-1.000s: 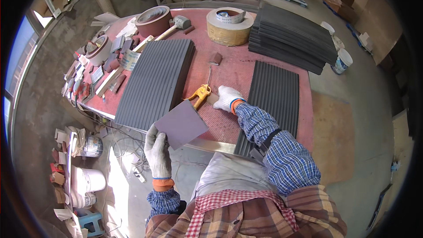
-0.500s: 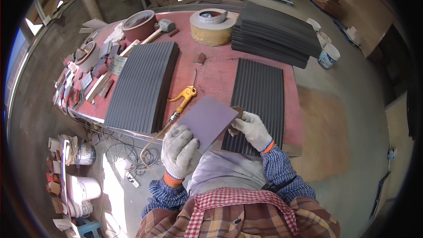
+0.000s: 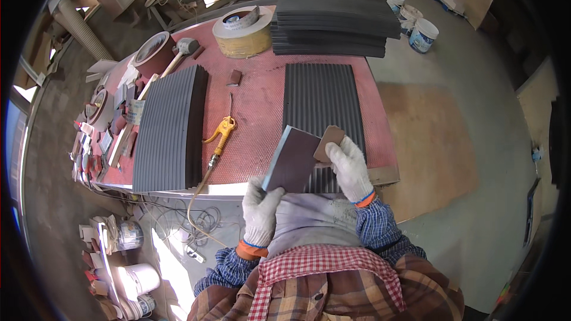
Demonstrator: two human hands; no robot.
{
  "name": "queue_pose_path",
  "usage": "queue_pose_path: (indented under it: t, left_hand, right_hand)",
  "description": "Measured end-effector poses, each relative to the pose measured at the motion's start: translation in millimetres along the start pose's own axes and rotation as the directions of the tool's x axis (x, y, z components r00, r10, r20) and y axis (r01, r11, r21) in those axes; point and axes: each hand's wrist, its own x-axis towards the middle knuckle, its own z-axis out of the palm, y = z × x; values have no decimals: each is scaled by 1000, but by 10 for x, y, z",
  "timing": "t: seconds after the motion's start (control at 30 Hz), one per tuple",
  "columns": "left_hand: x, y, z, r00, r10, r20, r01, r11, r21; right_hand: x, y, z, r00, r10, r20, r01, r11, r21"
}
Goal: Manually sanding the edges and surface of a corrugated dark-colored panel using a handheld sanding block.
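In my gloved left hand [image 3: 260, 211] is a thin rectangular board [image 3: 292, 159], gripped at its lower corner. Its broad face is dark purple-brown and one long edge is pale blue. My gloved right hand [image 3: 350, 169] pinches a small brown piece [image 3: 330, 141] with rounded corners, which looks like folded sandpaper. That piece meets the board's right side, overlapping its edge in the picture. Both hands are raised near the table's front edge, before a stack of black ribbed panels [image 3: 318, 92].
More ribbed panels [image 3: 169, 128] lie to the left, and a tall pile [image 3: 333, 24] stands at the back right. Between them rests a yellow air blow gun [image 3: 224, 128] with its hose. A tape roll [image 3: 242, 35], a mallet [image 3: 187, 46] and buckets [image 3: 423, 35] are farther off.
The board has been tilted up, so its pale edge now shows on the left. My right hand has brought the brown piece into fuller view. The whole view has swung to the right.
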Motion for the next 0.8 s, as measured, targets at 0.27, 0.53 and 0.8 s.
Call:
queue_pose_path:
  t: [0.27, 0.53, 0.8]
  left_hand:
    - [295, 226, -96, 607, -516, 605, 220, 840, 496]
    - [311, -48, 364, 854, -381, 353, 306, 918, 251]
    - [279, 17, 538, 875, -371, 310, 338, 928, 156]
  right_hand:
    - [-181, -258, -208, 996, 17, -92, -44, 951, -305]
    - [-320, -272, -259, 974, -200, -102, 64, 683, -727]
    - [-468, -414, -172, 986, 42, -159, -143, 699, -700]
